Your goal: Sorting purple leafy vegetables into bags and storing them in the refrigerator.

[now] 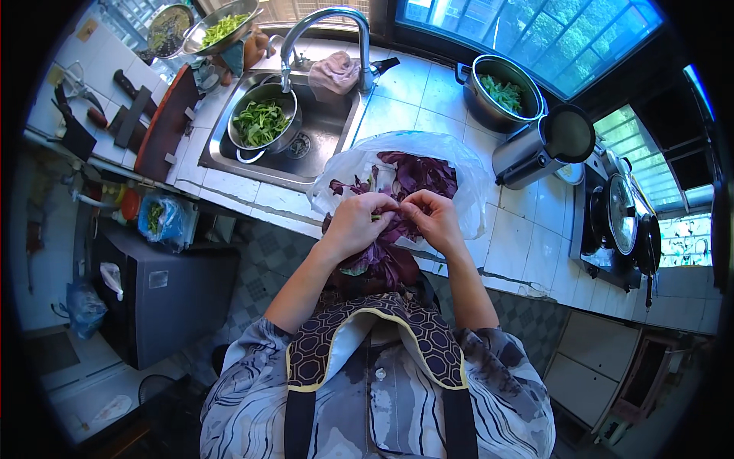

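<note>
My left hand (pixel 361 223) and my right hand (pixel 434 222) meet at the counter's front edge, fingertips pinched close together. Between them is a stalk of purple leafy greens (pixel 375 262), its broad leaves hanging down toward my apron. Fingers hide most of the stem. Right behind the hands, a translucent white plastic bag (pixel 472 174) lies spread on the tiles. More purple leaves (pixel 424 174) rest inside its mouth.
At left, a pot of green leaves (pixel 264 122) stands in the steel sink (pixel 336 126) under a curved faucet (pixel 325 14). Right of the bag are a pot with greens (pixel 501 92), a silver appliance (pixel 527 157) and a stove (pixel 592 237). Knives (pixel 126 84) hang at left.
</note>
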Tool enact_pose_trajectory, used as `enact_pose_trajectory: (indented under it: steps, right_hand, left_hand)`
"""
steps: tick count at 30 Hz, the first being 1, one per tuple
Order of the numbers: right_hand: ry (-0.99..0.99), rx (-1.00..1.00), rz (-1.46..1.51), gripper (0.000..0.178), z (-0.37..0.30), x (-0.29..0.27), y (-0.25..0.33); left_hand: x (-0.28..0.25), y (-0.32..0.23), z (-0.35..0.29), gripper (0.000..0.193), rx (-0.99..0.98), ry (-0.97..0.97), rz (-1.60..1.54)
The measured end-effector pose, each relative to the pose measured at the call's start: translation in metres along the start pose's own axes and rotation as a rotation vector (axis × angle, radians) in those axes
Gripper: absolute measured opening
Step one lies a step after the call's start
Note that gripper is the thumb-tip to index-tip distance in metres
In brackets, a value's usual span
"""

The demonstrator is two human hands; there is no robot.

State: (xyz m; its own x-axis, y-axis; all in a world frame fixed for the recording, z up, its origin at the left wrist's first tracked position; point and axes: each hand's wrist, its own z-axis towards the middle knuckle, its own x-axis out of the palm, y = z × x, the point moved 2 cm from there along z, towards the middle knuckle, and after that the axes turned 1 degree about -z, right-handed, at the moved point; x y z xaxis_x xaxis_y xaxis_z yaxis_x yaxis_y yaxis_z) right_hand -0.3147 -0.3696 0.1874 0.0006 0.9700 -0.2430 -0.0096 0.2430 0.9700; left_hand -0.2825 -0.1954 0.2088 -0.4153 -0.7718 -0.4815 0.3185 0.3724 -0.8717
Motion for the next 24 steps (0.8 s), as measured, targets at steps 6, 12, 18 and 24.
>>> enact_pose_trajectory:
  steps: [6, 12, 18, 24]
  right_hand:
    - [-0.261, -0.080, 0.090, 0.010, -0.018, 0.026, -0.001]
    - [-0.482, -0.667, -0.238, 0.009, -0.039, 0.049, 0.019]
    - [-0.432, -0.334, -0.543, 0.016, 0.038, 0.037, -0.038]
    - [-0.363, 0.219, -0.984, 0.030, 0.113, -0.015, -0.120]
  left_hand:
    - [0.011, 0.013, -0.013, 0.014, -0.113, -0.051, -0.186]
    - [-0.015, 0.048, -0.029, 0.015, -0.434, -0.335, -0.589]
    - [-0.092, 0.046, -0.059, 0.012, -0.214, -0.520, -0.467]
    - [-0.109, 0.034, -0.081, 0.009, -0.227, -0.407, -0.420]
